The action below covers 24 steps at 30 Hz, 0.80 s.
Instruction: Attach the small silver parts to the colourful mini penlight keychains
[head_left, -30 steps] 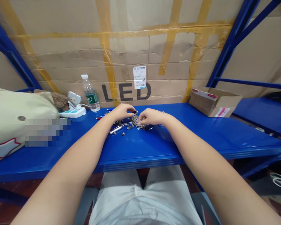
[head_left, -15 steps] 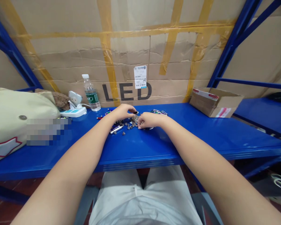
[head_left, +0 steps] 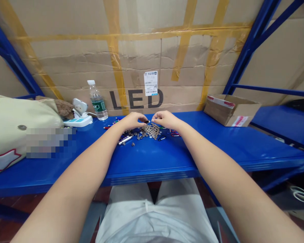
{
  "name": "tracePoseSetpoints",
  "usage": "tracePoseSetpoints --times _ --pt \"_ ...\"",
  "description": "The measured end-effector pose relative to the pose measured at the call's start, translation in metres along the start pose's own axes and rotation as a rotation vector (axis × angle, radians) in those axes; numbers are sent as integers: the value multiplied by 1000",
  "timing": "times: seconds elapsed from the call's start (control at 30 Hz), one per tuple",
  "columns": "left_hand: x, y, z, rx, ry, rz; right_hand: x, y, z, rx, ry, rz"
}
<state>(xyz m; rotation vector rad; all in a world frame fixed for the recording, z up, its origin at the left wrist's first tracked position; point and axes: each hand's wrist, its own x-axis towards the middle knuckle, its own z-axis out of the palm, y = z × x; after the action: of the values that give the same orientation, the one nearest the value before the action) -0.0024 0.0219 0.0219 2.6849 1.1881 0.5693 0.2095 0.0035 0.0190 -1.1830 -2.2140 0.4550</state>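
A heap of several small round metal parts (head_left: 149, 131) lies on the blue shelf (head_left: 152, 158). Just above its far edge my left hand (head_left: 133, 120) pinches a small dark part (head_left: 147, 122) between thumb and fingers. My right hand (head_left: 165, 118) is curled in a pinch right beside it, fingertips meeting the left hand's at that part. What the right fingers hold is too small to make out. A small silver tube (head_left: 125, 139) lies left of the heap, with a few loose parts around it.
A water bottle (head_left: 97, 101) and a white power strip (head_left: 78, 120) stand at the back left beside a beige bag (head_left: 20, 118). An open cardboard box (head_left: 230, 109) sits at the back right. Coloured clips (head_left: 173, 132) lie right of the heap. Cardboard marked LED forms the back wall.
My right hand has lifted off the heap and moved up and back to meet my left hand's fingertips. My left hand has stayed in place, still pinching.
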Motion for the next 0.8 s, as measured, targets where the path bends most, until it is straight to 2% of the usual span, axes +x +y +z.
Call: tracePoseSetpoints --times 0.2,0.5,0.57,0.73,0.8 --pt "1 3 -1 -29 8 33 3 2 7 53 65 20" --pt "-1 5 -1 -96 33 -19 3 2 7 21 101 -5" --pt "-1 4 -2 -88 34 -37 0 -3 9 15 65 -52" --pt "-2 -1 -4 -78 45 -77 -7 -23 20 -14 -156 -230" --pt "-2 -2 -3 -70 52 -83 -8 -30 24 -48 -207 -276"
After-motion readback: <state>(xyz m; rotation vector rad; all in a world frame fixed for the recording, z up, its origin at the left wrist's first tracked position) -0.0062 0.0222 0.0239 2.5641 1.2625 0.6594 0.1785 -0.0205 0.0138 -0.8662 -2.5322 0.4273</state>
